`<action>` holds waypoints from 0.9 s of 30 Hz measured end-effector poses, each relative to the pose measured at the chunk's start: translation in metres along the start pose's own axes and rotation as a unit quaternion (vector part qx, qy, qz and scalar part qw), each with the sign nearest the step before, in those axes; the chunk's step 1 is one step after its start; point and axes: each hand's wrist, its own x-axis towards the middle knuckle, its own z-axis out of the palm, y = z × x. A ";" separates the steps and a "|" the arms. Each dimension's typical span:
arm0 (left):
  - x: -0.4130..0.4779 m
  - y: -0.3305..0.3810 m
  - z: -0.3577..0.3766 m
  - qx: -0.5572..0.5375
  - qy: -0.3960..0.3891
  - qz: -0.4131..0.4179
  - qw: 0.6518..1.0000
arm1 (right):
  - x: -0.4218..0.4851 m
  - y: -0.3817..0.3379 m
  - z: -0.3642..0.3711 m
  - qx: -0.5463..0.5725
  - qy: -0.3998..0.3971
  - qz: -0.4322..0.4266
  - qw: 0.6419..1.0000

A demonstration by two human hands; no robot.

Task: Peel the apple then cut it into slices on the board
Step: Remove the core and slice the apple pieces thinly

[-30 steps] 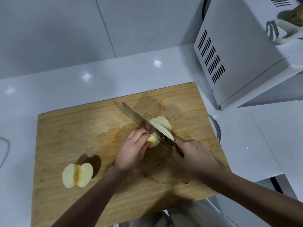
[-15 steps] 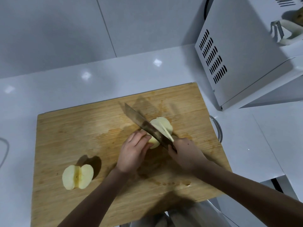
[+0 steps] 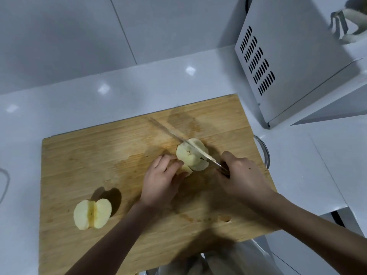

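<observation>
Bamboo cutting board (image 3: 83,159) lies on the white tabletop (image 3: 139,84), carrying a peeled apple half (image 3: 189,155) near its middle and another peeled half (image 3: 92,213) well apart toward the near left corner. The left hand (image 3: 160,180) arches palm-down, its fingertips (image 3: 174,165) curled onto the near left side of the middle half, pinning it. The right hand (image 3: 241,175) is clenched round the handle of a kitchen knife (image 3: 178,138), wrist angled in from the right. The blade runs diagonally away to the left, across the top of the half, with thin slices (image 3: 202,153) leaning on its right side. A white microwave (image 3: 294,62) stands beyond the board's far right corner.
</observation>
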 end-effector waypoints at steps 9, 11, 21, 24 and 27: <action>0.030 0.034 -0.026 -0.021 0.141 0.099 0.985 | -0.012 0.001 -0.008 0.002 0.061 -0.041 0.997; 0.037 0.031 -0.032 -0.031 0.099 0.135 0.985 | -0.013 0.005 -0.006 -0.019 0.071 -0.052 0.996; 0.060 0.027 -0.037 -0.085 -0.136 0.104 0.982 | -0.018 0.013 -0.009 -0.106 0.084 -0.115 0.984; 0.065 0.029 -0.035 -0.069 -0.150 0.094 0.982 | -0.017 0.015 -0.010 -0.117 0.079 -0.122 0.982; 0.068 0.034 -0.034 -0.006 -0.145 0.117 0.982 | -0.017 0.017 -0.014 -0.118 0.080 -0.131 0.981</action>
